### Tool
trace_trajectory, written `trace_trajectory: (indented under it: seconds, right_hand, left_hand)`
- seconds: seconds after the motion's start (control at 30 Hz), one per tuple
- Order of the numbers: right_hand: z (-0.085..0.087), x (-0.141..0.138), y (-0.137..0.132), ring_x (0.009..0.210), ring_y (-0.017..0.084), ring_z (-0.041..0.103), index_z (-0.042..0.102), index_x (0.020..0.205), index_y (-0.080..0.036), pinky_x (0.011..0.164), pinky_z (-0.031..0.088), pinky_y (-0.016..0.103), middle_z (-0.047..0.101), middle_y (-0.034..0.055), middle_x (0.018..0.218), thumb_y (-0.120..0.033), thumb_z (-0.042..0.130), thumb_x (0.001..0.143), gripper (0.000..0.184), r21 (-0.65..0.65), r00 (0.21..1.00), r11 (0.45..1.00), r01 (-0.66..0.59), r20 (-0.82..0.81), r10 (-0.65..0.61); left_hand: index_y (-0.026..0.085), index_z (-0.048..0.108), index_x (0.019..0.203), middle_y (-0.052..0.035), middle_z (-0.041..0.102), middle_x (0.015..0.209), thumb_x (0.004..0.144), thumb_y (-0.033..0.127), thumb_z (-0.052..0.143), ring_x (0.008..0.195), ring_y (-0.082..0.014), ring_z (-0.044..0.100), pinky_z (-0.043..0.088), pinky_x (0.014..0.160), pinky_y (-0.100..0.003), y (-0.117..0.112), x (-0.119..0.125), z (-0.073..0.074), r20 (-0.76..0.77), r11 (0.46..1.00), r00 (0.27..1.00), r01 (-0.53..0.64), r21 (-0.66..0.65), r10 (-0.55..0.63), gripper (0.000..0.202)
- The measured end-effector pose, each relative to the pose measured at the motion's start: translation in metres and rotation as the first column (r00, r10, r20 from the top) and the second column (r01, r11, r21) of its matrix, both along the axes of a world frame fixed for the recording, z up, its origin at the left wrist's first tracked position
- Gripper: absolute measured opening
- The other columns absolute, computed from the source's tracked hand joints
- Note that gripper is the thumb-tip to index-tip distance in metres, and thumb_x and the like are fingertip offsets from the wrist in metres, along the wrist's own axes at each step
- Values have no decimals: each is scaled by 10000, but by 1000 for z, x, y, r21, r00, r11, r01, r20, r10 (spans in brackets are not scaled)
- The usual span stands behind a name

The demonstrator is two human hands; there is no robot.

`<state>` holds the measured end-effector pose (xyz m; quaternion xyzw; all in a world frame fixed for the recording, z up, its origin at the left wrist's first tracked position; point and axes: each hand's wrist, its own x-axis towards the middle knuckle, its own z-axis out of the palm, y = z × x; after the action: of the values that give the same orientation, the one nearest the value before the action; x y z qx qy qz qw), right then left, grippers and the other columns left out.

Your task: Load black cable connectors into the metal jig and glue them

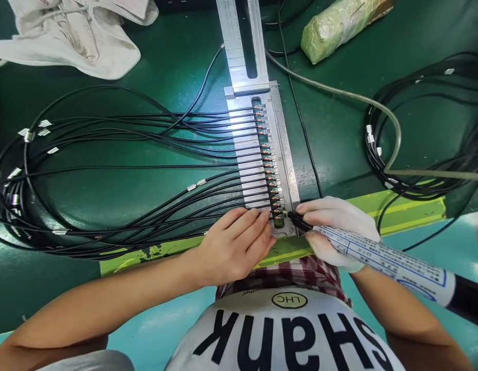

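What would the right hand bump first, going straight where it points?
The right hand would likely bring its pen-like tool against the nearest cable ends in the metal holder; exact depth is unclear.

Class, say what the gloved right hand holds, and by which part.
The right hand grips a pen-shaped tool by its black front section, near the tip.

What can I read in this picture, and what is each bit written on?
"SHank": upside down in view, on the white garment.
"LHC": upside down, in the yellow oval on that garment; the tiny word beside it is unclear.
Pen in the right hand: print too small to read.
Black box at the top edge: marks too small.
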<state>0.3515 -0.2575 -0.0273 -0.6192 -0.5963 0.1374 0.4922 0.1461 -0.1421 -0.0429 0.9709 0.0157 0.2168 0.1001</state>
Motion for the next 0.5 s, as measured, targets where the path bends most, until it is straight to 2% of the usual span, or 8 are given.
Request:
trace_trajectory:
  seconds: [0.13, 0.3, 0.5]
  right_hand:
    - [-1, 1, 1, 786, 235, 740, 703, 913, -207, 698, 627, 353, 757, 73, 917, -188, 704, 746, 168, 14, 1000, 1000, -13, 15, 13]
    - [0, 2, 2, 771, 242, 739, 699, 928, -234, 665, 635, 365, 759, 75, 907, -167, 687, 746, 195, 3, 1000, 1000, -13, 28, 13]
    - [-1, 2, 2, 776, 228, 738, 697, 943, -248, 662, 635, 357, 760, 65, 924, -195, 682, 758, 193, 7, 999, 1000, -23, 34, 23]
  left_hand:
    - [97, 705, 1008, -141, 742, 1097, 860, 229, 714, 966, -236, 701, 584, 807, -361, 0, 1, 1, 0, 1000, 1000, -1, 12, 1, 198]
    - [91, 712, 967, -133, 753, 1066, 856, 235, 726, 927, -235, 713, 589, 775, -359, 1, 2, 1, 17, 1000, 1000, -2, 28, 1, 182]
    - [99, 703, 979, -134, 746, 1090, 855, 226, 725, 962, -233, 704, 582, 810, -363, 1, 1, 0, 9, 1000, 1000, -1, 16, 1, 178]
